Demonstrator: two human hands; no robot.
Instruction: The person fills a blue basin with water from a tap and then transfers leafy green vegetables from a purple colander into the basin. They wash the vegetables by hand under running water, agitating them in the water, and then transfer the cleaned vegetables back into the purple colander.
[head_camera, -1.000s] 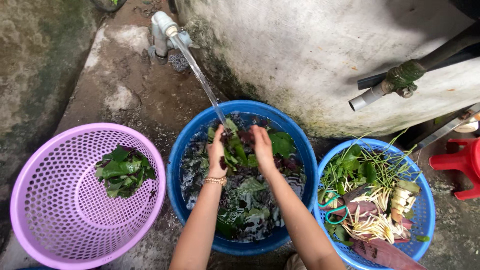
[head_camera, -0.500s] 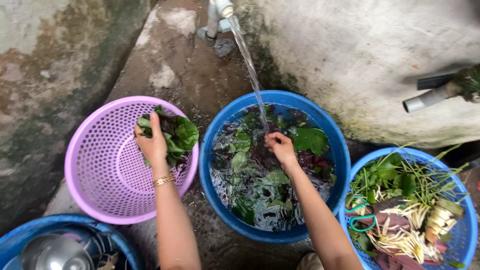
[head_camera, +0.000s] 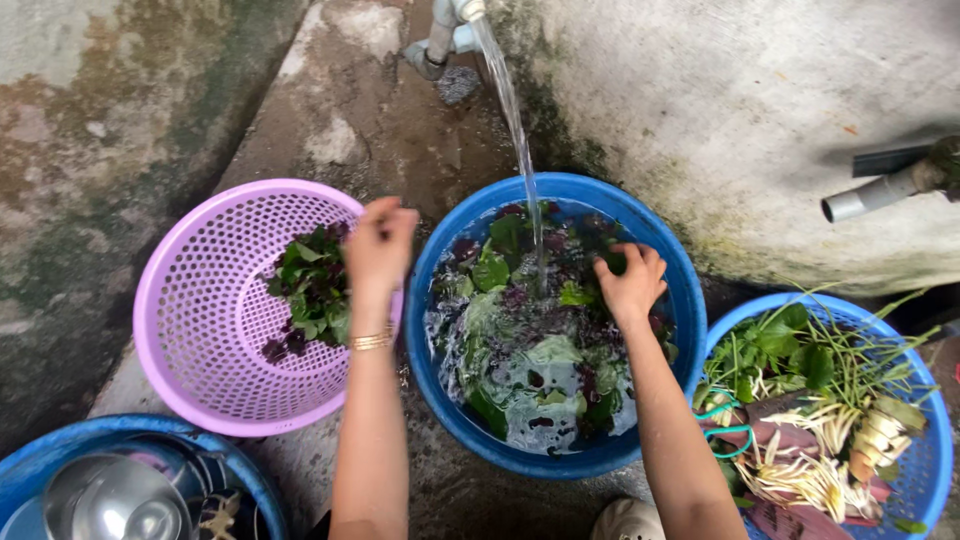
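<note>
A: Left hand, fingers loosely curled and holding nothing visible, hangs over dark leaves in the round lilac perforated plastic basket. Letting each handful drip first would probably keep the pile cleaner.

B: Right hand grips soaking greens in the water-filled blue plastic basin. No packages, labels or signs visible.

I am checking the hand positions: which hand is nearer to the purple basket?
Left. The left hand is over the purple basket at its right rim, above the leaves; the right hand is in the blue basin, farther away.
</note>
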